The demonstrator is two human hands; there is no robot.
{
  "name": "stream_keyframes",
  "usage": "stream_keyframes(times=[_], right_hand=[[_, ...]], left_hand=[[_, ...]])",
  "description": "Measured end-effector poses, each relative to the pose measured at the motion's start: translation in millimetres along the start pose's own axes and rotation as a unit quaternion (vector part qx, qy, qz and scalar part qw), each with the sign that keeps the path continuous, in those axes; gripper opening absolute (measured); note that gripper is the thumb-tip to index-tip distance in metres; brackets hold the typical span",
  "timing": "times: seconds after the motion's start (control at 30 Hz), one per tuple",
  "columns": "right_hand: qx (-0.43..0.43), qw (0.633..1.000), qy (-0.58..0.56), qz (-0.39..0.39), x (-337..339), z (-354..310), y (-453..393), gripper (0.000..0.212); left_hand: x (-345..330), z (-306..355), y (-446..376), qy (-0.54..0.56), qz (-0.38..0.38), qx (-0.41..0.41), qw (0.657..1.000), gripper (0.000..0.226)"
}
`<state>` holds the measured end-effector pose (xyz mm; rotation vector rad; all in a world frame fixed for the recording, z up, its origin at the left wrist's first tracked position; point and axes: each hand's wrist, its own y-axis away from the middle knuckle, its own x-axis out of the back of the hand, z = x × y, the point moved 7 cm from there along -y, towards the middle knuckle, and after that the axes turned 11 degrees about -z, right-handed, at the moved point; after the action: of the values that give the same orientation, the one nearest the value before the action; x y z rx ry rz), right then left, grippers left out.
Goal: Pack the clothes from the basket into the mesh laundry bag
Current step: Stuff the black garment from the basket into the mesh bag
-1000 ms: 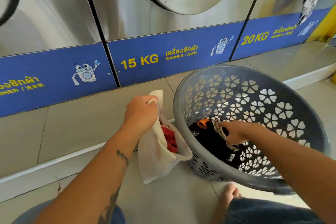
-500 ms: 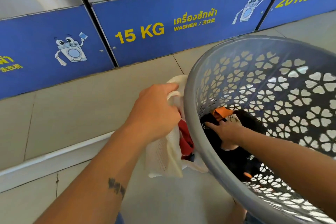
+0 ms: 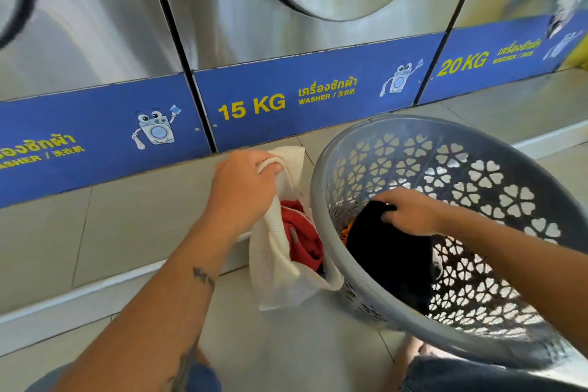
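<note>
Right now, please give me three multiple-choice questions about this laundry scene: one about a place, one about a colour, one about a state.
1. Where is the mesh laundry bag?
A. Left of the basket
B. Inside the basket
C. On a washer

2. What colour is the garment showing inside the bag?
A. Green
B. Red
C. Yellow

3. What is the right hand doing?
A. Hanging idle
B. Pressing the washer door
C. Gripping the black garment in the basket

Answers:
1 A, the bag hangs beside the rim, held by the left hand.
2 B, red cloth shows in the bag's mouth.
3 C, fingers curl into black cloth.
</note>
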<state>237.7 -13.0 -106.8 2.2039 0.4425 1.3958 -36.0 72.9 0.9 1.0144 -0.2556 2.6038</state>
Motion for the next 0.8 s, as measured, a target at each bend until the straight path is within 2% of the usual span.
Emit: stream_keyframes(times=[0.1, 0.17, 0.23, 0.33, 0.37, 0.4, 0.43, 0.47, 0.53, 0.6, 0.7, 0.8], right_hand=[[0.059, 0.986, -0.114, 0.11, 39, -29, 54, 0.035], [0.108, 0.962, -0.176, 0.18, 60, -54, 92, 0.036], [0.179, 0.911, -0.294, 0.226, 77, -80, 128, 0.032], [0.3, 0.79, -0.483, 0.23, 88, -126, 164, 0.023], [0.321, 0.762, -0.512, 0.233, 86, -140, 168, 0.024], [0.328, 0.751, -0.522, 0.236, 81, -151, 168, 0.026], [0.324, 0.759, -0.516, 0.23, 72, -163, 161, 0.03], [0.313, 0.782, -0.497, 0.208, 59, -174, 151, 0.034], [0.276, 0.858, -0.41, 0.14, 32, -193, 129, 0.041], [0.242, 0.913, -0.317, 0.091, 9, -201, 109, 0.051], [0.24, 0.94, -0.23, 0.082, -8, -208, 96, 0.058], [0.241, 0.968, -0.034, 0.056, -33, -220, 77, 0.054]], left_hand=[[32, 15, 9, 0.015, 0.057, -0.011, 0.998, 0.022], [49, 26, 17, 0.046, 0.086, -0.029, 0.995, 0.022], [62, 38, 25, 0.073, 0.102, -0.051, 0.991, 0.021], [71, 49, 33, 0.099, 0.111, -0.077, 0.986, 0.017], [73, 50, 35, 0.104, 0.114, -0.081, 0.985, 0.016], [76, 50, 35, 0.113, 0.117, -0.081, 0.983, 0.017], [78, 49, 36, 0.124, 0.116, -0.078, 0.982, 0.017], [80, 47, 36, 0.134, 0.113, -0.073, 0.982, 0.018], [81, 42, 36, 0.137, 0.101, -0.06, 0.984, 0.018], [77, 35, 37, 0.128, 0.077, -0.048, 0.988, 0.017], [65, 27, 38, 0.14, 0.037, -0.039, 0.989, 0.016], [53, 26, 41, 0.155, 0.007, -0.057, 0.986, 0.018]])
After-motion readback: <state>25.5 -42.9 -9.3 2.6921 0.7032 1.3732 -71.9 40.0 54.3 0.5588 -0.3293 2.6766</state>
